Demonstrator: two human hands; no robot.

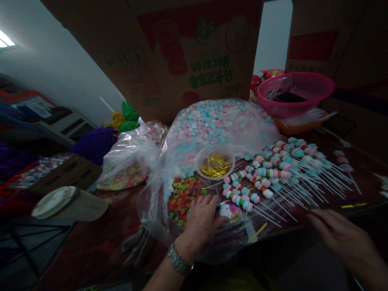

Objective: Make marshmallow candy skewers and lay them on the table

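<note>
My left hand [201, 220] rests at the edge of a heap of colourful ring-shaped candies [183, 198], its fingertips on them and its thumb apart. A steel watch [178, 260] circles that wrist. Right of it lie skewers of pastel marshmallows [242, 194] with white sticks pointing towards me. My right hand [342, 238] is near the stick ends at the table's front edge, blurred, its fingers pointing left. A thin pale line shows below it; whether the hand holds it is unclear. Gold twist ties [216, 166] fill a clear round tub [200, 161] behind the candies.
A big clear bag of pastel marshmallows [218, 121] lies behind the tub. Left of it are a knotted candy bag [127, 161] and a lidded cup [69, 204] on its side. A pink basket [295, 109] stands back right, and a large carton [182, 52] rises behind.
</note>
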